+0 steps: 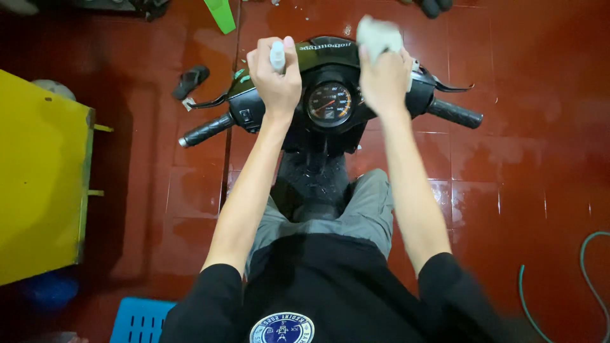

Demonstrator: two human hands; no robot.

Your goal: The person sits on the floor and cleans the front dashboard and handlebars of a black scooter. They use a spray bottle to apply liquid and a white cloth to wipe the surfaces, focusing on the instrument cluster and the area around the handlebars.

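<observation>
I sit astride a black motorbike, looking down at its handlebar and round speedometer (329,104). My left hand (274,77) is closed around a small white bottle (277,56), held upright over the left side of the black head cover (324,54). My right hand (383,77) grips a crumpled white cloth (377,35) above the right side of the cover. The left handlebar grip (206,130) and right handlebar grip (454,114) stick out to either side, with nothing on them.
The floor is wet red tile (508,159). A yellow cabinet (41,178) stands at the left, a blue crate (140,321) at the bottom left, a black sandal (190,80) and a green panel (221,14) beyond the bike, a green hose (588,273) at the right.
</observation>
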